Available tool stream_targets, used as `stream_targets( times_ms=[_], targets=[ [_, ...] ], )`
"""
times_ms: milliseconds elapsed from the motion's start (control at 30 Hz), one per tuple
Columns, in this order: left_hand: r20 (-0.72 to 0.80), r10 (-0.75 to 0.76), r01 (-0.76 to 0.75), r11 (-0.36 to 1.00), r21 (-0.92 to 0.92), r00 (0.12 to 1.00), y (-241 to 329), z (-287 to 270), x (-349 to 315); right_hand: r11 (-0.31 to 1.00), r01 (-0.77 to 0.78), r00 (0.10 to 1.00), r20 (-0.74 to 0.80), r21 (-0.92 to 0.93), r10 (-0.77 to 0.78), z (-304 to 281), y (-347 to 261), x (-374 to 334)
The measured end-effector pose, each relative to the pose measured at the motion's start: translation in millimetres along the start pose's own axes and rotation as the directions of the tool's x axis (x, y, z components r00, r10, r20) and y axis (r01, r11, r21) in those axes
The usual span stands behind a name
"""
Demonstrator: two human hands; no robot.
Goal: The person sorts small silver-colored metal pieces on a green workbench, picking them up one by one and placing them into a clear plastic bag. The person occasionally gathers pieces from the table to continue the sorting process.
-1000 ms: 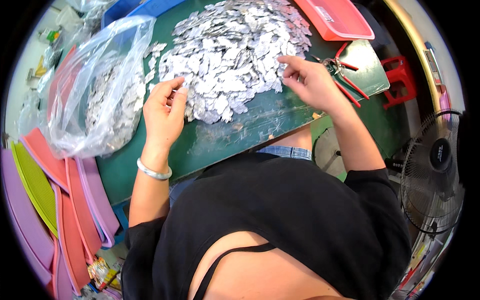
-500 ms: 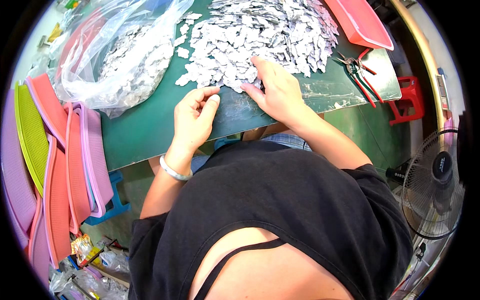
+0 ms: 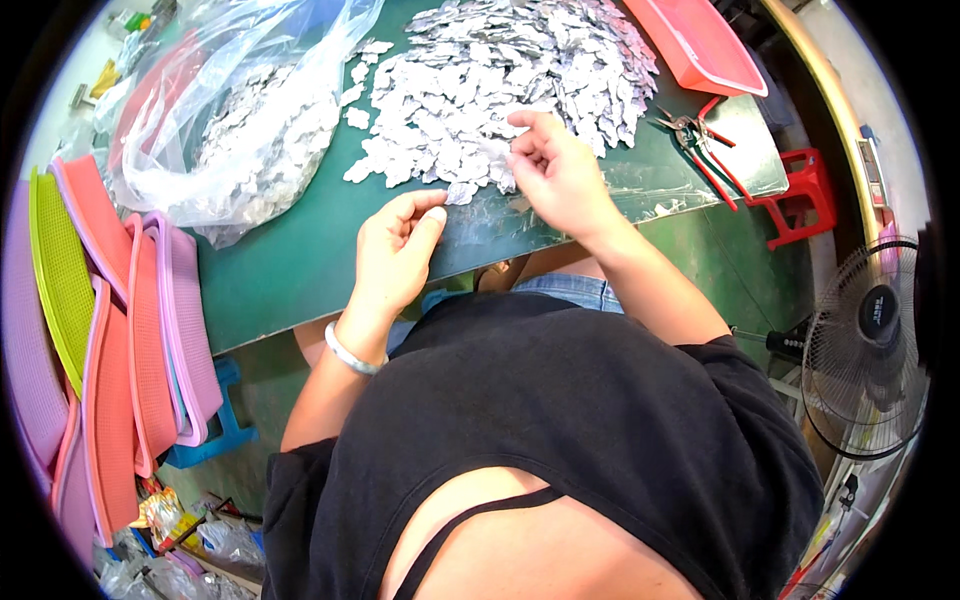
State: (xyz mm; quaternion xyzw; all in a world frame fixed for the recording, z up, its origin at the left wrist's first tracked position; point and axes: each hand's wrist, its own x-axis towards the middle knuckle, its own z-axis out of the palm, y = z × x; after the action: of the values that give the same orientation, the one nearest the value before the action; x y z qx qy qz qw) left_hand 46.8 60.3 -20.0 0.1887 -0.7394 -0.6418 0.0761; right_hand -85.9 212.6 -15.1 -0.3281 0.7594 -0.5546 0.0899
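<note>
A heap of small, flat, silvery-grey pieces with wavy outlines [image 3: 450, 95] covers the far middle of the green table [image 3: 280, 270]. At its near edge, my left hand [image 3: 395, 250] pinches one flat silvery piece [image 3: 461, 193] between thumb and fingertips. A pale bangle [image 3: 347, 352] circles that wrist. My right hand [image 3: 565, 185] is raised over the heap's near right side, its index finger stretched out and apart from the thumb, the other fingers partly curled. Nothing shows between them. Left of the heap stands a clear plastic bag [image 3: 235, 205] holding many similar pieces.
Red-handled pruning shears [image 3: 708, 160] lie on the table's right, near a pink tray [image 3: 700, 50]. Stacked plastic baskets [image 3: 130, 350] stand at the left, beside a blue stool [image 3: 230, 420]. A red stool [image 3: 800, 205] and a fan [image 3: 865, 345] are at the right.
My right hand has lifted off the heap's near edge, its fingers curling more. A flat silvery piece now shows at my left fingertips. The view has shifted slightly.
</note>
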Motion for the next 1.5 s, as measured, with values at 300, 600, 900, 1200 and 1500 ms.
stream_targets(
  times_ms=[300, 600, 900, 1200, 1500],
  targets=[
    [0.066, -0.059, 0.083, 0.887, -0.453, 0.996, 9, 3, 3, 0.848, -0.299, 0.94, 0.288, 0.439, 0.182, 7, -16, -4],
    [0.07, -0.092, 0.116, 0.806, -0.58, 0.993, 5, 1, 2, 0.87, -0.24, 0.948, 0.296, 0.43, 0.115, 16, -15, -7],
    [0.083, -0.171, 0.172, 0.62, -0.766, 0.982, -4, 0, 6, 0.987, 0.16, 0.981, 0.107, 0.02, -0.161, 10, -4, -9],
    [0.35, 0.058, 0.316, 0.313, -0.896, 0.935, -26, -18, 15, 0.721, 0.472, 0.872, 0.15, -0.507, -0.465, 11, -1, 1],
    [0.248, -0.163, 0.295, 0.439, -0.849, 0.955, -11, -10, 12, 0.746, 0.453, 0.886, 0.149, -0.488, -0.44, 15, 1, 6]
  ],
)
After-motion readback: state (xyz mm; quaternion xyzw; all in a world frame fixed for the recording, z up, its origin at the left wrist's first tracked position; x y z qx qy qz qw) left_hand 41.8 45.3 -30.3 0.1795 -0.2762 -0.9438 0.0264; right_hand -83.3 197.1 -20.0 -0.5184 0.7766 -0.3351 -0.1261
